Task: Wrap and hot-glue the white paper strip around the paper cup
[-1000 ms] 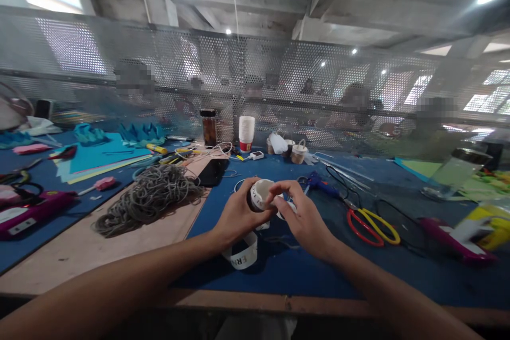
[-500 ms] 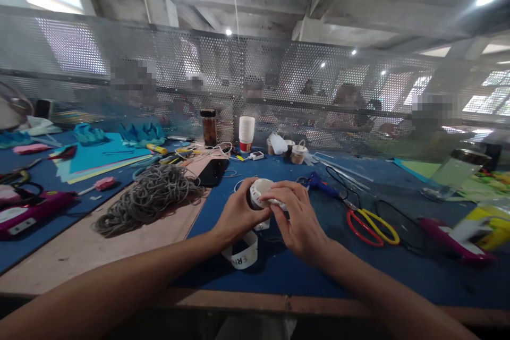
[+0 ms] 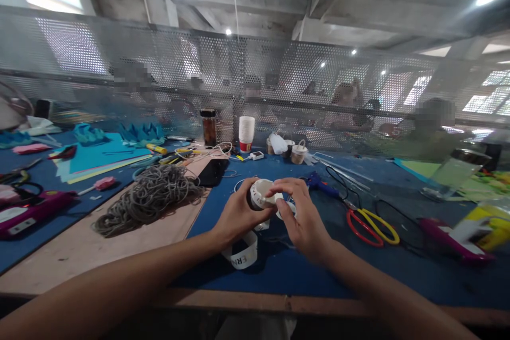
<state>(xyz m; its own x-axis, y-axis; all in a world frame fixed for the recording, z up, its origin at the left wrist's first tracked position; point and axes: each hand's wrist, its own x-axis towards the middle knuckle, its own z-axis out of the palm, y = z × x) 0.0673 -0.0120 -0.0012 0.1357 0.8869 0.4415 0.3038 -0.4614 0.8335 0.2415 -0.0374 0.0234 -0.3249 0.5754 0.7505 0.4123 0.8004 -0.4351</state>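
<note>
- A person's left hand (image 3: 235,210) holds a small white cup (image 3: 263,188), fingers and thumb wrapped around its side, above the blue-topped bench (image 3: 314,276) and directly in front of the worker.
- The right hand (image 3: 303,218) curls over the cup's near right edge, fingertips and thumb close together at the rim; whether they pinch it cannot be told.
- Dark lettering runs along the cup's outer wall, and its rim looks uneven, the opening tilted toward the camera.
- Beneath the left hand, a white paper ring (image 3: 245,257) printed with letters stands on the bench.
- To the right of the hands lie a blue glue gun (image 3: 324,185) and scissors (image 3: 372,226) with one red and one yellow handle.
- To the left, a heap of gray yarn (image 3: 149,199) spreads over a pale wooden board (image 3: 51,260), with a black phone (image 3: 214,172) just beside it.
- Farther back, a stack of paper cups (image 3: 246,133) stands upright near a lidded jar (image 3: 208,127) with brown contents.
- Sheets of blue paper (image 3: 107,154) cover the bench's far left, behind a purple power strip (image 3: 48,210).
- A clear jar (image 3: 452,175) stands at far right, before a perforated metal screen (image 3: 274,69) through which other people appear dimly.
</note>
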